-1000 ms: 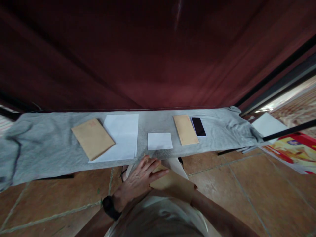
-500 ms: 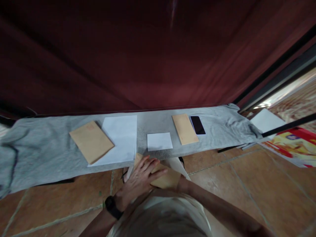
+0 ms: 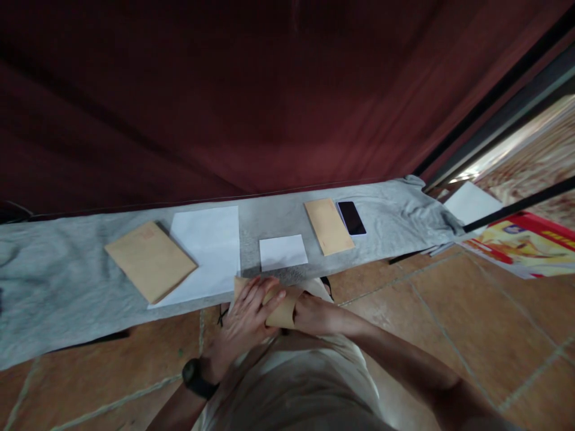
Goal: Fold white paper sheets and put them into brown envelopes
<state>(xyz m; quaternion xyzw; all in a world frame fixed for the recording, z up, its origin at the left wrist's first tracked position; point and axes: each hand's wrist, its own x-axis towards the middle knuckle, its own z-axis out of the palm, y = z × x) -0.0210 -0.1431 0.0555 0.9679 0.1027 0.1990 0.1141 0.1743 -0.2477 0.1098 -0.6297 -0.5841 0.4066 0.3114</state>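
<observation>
Over my lap, close to the bench's front edge, is a brown paper envelope (image 3: 284, 309). My left hand (image 3: 254, 308), with a black watch at the wrist, lies across it with bent fingers gripping its left part. My right hand (image 3: 309, 312) reaches into the envelope's right end, where the paper bulges open. Its fingers are hidden by the paper, so their pose cannot be seen. Just beyond the hands lies a small folded white sheet (image 3: 283, 252).
The grey cloth-covered bench (image 3: 265, 215) carries a stack of brown envelopes (image 3: 150, 260) on large white paper (image 3: 213, 239) at left. Another brown envelope (image 3: 330, 226) and a phone (image 3: 351, 218) lie at right. A dark red curtain (image 3: 251, 108) hangs behind; a colourful box (image 3: 530, 244) stands far right.
My right hand has shifted left, and the right part of the envelope has gone from flatter to bulged round it. My left hand stays on the envelope. The whole view has shifted slightly.
</observation>
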